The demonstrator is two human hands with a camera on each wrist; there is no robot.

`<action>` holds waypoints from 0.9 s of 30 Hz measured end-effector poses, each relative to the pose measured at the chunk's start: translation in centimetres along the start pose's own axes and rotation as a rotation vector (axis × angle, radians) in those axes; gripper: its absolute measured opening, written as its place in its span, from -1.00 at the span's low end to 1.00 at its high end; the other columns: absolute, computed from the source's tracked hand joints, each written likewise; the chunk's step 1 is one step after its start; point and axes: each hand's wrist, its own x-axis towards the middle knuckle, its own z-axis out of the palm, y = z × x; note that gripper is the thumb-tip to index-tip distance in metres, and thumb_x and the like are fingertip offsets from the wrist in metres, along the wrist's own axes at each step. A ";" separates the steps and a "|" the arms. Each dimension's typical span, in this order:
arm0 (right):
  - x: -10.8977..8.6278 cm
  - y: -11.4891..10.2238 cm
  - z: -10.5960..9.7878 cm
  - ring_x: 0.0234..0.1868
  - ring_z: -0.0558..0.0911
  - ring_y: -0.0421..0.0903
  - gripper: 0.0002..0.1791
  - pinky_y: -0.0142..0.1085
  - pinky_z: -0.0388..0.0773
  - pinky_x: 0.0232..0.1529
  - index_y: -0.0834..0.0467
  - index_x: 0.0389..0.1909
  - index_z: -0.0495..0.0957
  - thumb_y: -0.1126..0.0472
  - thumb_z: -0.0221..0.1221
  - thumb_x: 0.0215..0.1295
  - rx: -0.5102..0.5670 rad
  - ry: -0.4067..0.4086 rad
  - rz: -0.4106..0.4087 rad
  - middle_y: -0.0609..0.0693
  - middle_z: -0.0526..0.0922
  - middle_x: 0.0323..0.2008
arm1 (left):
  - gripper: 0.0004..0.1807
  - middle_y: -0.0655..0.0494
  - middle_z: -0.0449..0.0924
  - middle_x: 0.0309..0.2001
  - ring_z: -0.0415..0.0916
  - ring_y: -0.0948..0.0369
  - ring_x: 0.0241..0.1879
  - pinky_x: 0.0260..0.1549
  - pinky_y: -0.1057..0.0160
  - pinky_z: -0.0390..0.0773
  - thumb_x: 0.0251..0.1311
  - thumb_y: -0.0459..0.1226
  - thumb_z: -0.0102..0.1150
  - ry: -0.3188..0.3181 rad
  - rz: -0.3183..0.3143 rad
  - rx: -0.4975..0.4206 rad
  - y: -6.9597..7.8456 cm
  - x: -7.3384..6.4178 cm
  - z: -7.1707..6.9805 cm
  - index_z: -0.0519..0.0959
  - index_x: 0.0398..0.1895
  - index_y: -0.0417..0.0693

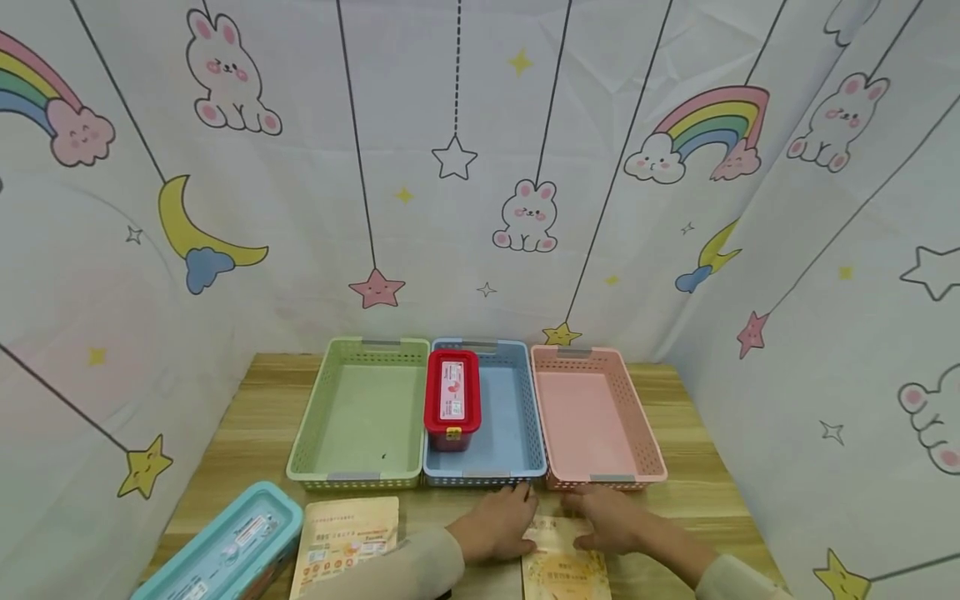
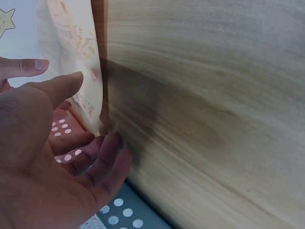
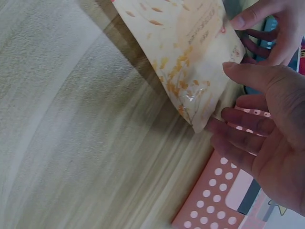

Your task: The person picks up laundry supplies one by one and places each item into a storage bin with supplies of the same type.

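Note:
A cream-yellow pouch (image 1: pixel 566 567) with printed orange sprigs lies at the front of the table. Both hands are at its far end, one on each side. The left hand (image 1: pixel 498 523) has its thumb apart from its loosely bent fingers, close to the pouch's left corner. On the other side, the right hand (image 1: pixel 611 521) keeps its thumb over the pouch's edge, with its fingertips (image 3: pixel 217 126) right at the corner. In the right wrist view the pouch (image 3: pixel 190 62) appears raised at an angle over the wood. Neither hand's fingers close around it.
Green (image 1: pixel 356 477), blue (image 1: pixel 517 417) and pink baskets (image 1: pixel 592 417) stand in a row behind the hands. A red-lidded box (image 1: pixel 452 392) sits in the blue one. At the left front are a teal-lidded box (image 1: pixel 225 550) and another cream pouch (image 1: pixel 345 533). A patterned curtain surrounds the table.

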 end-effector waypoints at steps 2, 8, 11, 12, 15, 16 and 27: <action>-0.2 0.1 0.3 0.17 0.66 0.16 -0.34 0.08 0.61 0.19 0.22 0.24 0.62 0.02 0.54 0.16 0.003 -0.013 0.035 0.16 0.65 0.19 | -0.29 0.05 0.55 0.15 0.59 0.09 0.00 -0.11 0.14 0.68 0.17 0.18 0.48 0.015 -0.001 0.007 0.1 0.1 0.4 0.60 0.28 -0.01; -0.4 1.2 1.2 0.03 0.67 0.01 -0.46 -0.04 0.66 0.04 0.12 0.07 0.65 0.03 0.56 0.09 0.022 -0.008 0.063 0.03 0.67 0.02 | -0.30 0.03 0.55 0.15 0.59 0.08 0.00 -0.14 0.14 0.68 0.10 0.14 0.57 0.053 0.002 -0.037 0.0 0.2 1.0 0.58 0.22 0.04; -0.4 1.8 1.5 -0.07 0.65 -0.06 -0.51 -0.08 0.65 -0.07 0.08 -0.02 0.62 0.05 0.56 0.07 0.037 0.007 0.060 -0.03 0.64 -0.08 | -0.34 0.03 0.55 0.16 0.59 0.08 -0.01 -0.12 0.14 0.68 0.07 0.13 0.59 0.071 0.006 -0.075 -0.3 0.3 1.4 0.58 0.15 0.07; -0.4 2.0 1.6 -0.10 0.64 -0.08 -0.52 -0.09 0.64 -0.11 0.07 -0.04 0.61 0.06 0.57 0.06 0.045 0.008 0.063 -0.04 0.63 -0.11 | -0.36 0.04 0.55 0.16 0.59 0.08 -0.01 -0.12 0.14 0.68 0.06 0.13 0.59 0.074 0.006 -0.086 -0.3 0.4 1.5 0.58 0.12 0.08; -0.6 2.4 2.0 -0.19 0.58 -0.14 -0.55 -0.12 0.59 -0.22 0.06 -0.14 0.56 0.09 0.57 0.01 0.054 0.030 0.063 -0.09 0.58 -0.20 | -0.38 0.06 0.56 0.14 0.59 0.10 -0.03 -0.09 0.15 0.67 0.05 0.12 0.61 0.077 0.006 -0.102 -0.3 0.4 1.6 0.56 0.07 0.08; -0.6 2.5 2.2 -0.23 0.55 -0.17 -0.57 -0.14 0.56 -0.26 0.05 -0.19 0.55 0.10 0.57 0.00 0.062 0.038 0.062 -0.11 0.56 -0.23 | -0.39 0.07 0.57 0.12 0.60 0.11 -0.03 -0.09 0.16 0.67 0.05 0.11 0.61 0.076 0.005 -0.109 -0.3 0.4 1.7 0.55 0.06 0.08; -0.5 3.0 2.4 -0.46 0.35 -0.34 -0.67 -0.37 0.34 -0.44 -0.03 -0.38 0.46 0.26 0.47 0.12 0.199 0.057 -0.036 -0.28 0.41 -0.50 | -0.67 0.25 0.58 -0.42 0.52 0.32 -0.41 -0.41 0.28 0.56 0.07 -0.19 0.59 0.079 0.021 -0.270 -0.3 0.4 2.0 0.61 -0.19 0.03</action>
